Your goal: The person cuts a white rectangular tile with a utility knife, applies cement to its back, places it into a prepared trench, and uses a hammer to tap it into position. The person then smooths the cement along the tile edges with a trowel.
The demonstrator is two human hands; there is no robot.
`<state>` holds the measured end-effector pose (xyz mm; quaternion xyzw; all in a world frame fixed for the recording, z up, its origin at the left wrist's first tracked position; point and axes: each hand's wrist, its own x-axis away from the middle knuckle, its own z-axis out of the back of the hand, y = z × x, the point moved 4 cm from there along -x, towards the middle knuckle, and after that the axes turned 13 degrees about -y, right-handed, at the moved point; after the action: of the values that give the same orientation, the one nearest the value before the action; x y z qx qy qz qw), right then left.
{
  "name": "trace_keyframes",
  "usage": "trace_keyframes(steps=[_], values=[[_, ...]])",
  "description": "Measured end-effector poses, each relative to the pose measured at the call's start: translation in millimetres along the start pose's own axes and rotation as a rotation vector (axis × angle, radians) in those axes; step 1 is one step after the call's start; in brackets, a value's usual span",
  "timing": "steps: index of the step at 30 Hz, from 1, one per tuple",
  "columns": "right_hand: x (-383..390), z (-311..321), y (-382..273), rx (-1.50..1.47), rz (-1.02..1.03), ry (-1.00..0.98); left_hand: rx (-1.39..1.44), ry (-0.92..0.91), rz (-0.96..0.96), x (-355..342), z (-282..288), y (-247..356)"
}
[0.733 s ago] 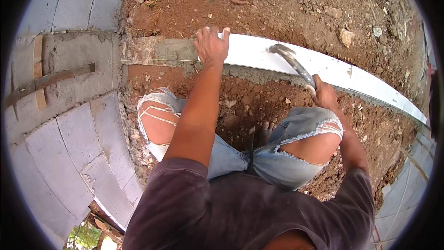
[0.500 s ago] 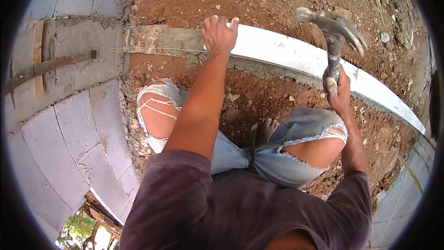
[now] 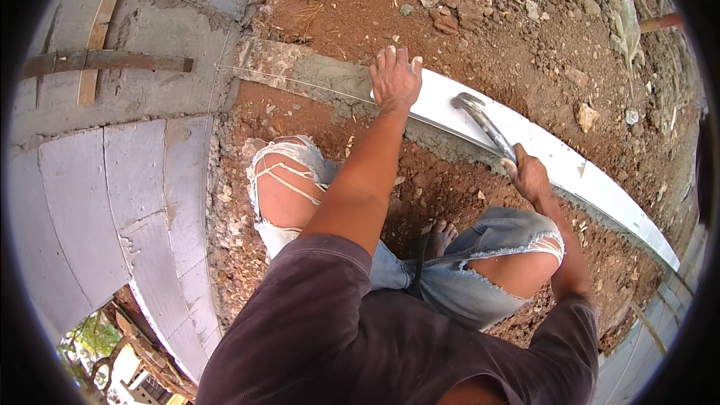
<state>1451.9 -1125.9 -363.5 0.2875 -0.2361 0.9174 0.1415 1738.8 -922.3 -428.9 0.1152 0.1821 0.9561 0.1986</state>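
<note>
The long white block lies on its grey mortar bed, partly seated. The left hand presses flat, fingers spread, on its near end. The right hand grips the metal hammer, head resting on the block. Levelling appears unfinished; bare red soil alongside.
</note>
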Motion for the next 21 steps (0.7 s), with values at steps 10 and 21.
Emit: trace_keyframes(steps=[10,21], values=[[9.5,57.4,-49.8,-0.896,0.739,0.549,0.516,-0.614,0.067,-44.5,23.6,-90.1],[-10.9,32.3,-44.4,-0.349,0.307,0.536,0.471,-0.65,0.039,-31.9,4.5,-110.4]])
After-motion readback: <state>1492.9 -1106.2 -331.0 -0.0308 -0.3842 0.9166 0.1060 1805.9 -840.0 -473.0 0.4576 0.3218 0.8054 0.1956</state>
